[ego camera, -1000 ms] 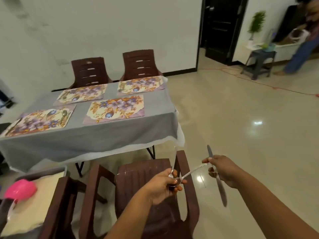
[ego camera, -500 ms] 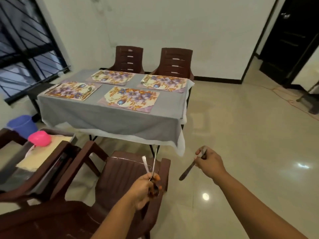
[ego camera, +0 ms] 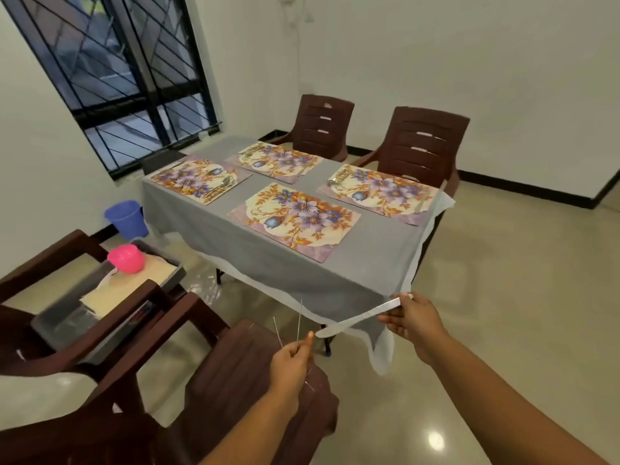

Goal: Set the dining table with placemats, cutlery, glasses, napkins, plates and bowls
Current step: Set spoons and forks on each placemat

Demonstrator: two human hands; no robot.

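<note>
A knife (ego camera: 360,317) is gripped by the right hand (ego camera: 414,318), 2 utensils (ego camera: 289,325) by the left hand (ego camera: 291,359); each should be laid flat on the nearest placemat (ego camera: 295,220), centre frame.

Near placemat (ego camera: 295,221) bare; chair (ego camera: 255,380) blocks approach.

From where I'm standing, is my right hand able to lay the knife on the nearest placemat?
Probably yes: the right hand, gripping the knife, is at the table's corner, and nothing stands before the nearest placemat.
</note>
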